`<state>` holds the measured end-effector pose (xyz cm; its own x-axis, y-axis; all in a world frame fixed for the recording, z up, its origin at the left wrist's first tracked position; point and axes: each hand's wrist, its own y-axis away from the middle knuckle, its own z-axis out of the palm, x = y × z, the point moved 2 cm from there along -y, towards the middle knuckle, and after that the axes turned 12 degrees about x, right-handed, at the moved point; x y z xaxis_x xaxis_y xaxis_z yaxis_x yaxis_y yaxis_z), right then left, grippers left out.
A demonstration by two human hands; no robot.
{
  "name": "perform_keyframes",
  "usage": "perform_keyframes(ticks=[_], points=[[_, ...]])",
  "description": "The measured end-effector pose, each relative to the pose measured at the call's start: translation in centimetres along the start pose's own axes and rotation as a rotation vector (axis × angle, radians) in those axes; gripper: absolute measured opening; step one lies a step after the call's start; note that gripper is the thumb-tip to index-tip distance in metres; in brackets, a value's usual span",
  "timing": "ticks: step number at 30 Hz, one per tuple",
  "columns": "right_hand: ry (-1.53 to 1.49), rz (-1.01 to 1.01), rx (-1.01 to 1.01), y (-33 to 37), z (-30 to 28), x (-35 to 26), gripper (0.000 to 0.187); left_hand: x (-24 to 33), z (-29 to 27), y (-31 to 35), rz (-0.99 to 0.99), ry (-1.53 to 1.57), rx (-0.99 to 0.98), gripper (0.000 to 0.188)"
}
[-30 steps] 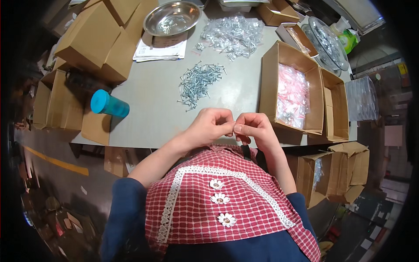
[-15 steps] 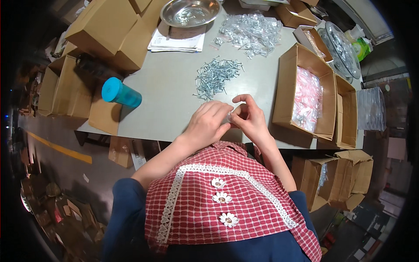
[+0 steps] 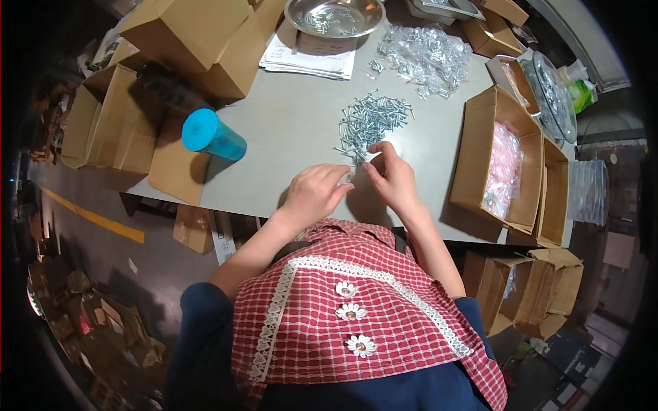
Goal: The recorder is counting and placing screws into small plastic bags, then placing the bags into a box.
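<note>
My left hand (image 3: 314,194) is at the table's near side, thumb and fingers closed on a small clear plastic bag (image 3: 347,177). Just to its right is my right hand (image 3: 393,181), with the index finger raised and bent. A thin silvery screw (image 3: 356,165) shows at its thumb tip, between the two hands; its exact grip is partly hidden. Right beyond the fingers lies a loose pile of silvery screws (image 3: 373,122) on the pale table (image 3: 288,137).
Filled clear bags (image 3: 428,58) lie beyond the pile, near a steel bowl (image 3: 336,17) and papers (image 3: 308,58). A turquoise bottle (image 3: 214,135) stands left, by cardboard boxes (image 3: 185,41). At right, an open carton (image 3: 473,147) holds pink-and-clear packets (image 3: 504,168).
The hands have moved apart slightly; my right hand no longer pinches the bag and has come closer to the screw pile. The whole view has shifted, so the table appears further right.
</note>
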<state>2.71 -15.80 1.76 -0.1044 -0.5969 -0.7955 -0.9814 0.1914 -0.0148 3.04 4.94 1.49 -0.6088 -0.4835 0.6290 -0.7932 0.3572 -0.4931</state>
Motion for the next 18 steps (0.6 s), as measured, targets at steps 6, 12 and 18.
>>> perform_keyframes(ticks=[6, 12, 18], points=[[0.461, -0.424, 0.047, -1.3, 2.2, 0.9, 0.032, -1.7, -0.5, 0.7, -0.045, 0.007, -0.003, 0.038], [0.441, -0.378, -0.008, -1.7, 0.7, 2.3, 0.019, -1.9, 0.3, 1.0, -0.104, 0.083, -0.003, 0.044], [-0.196, 0.139, 0.021, -1.8, -0.5, 5.3, 0.013, -2.1, 2.3, 0.2, -0.097, 0.144, 0.000, 0.047]])
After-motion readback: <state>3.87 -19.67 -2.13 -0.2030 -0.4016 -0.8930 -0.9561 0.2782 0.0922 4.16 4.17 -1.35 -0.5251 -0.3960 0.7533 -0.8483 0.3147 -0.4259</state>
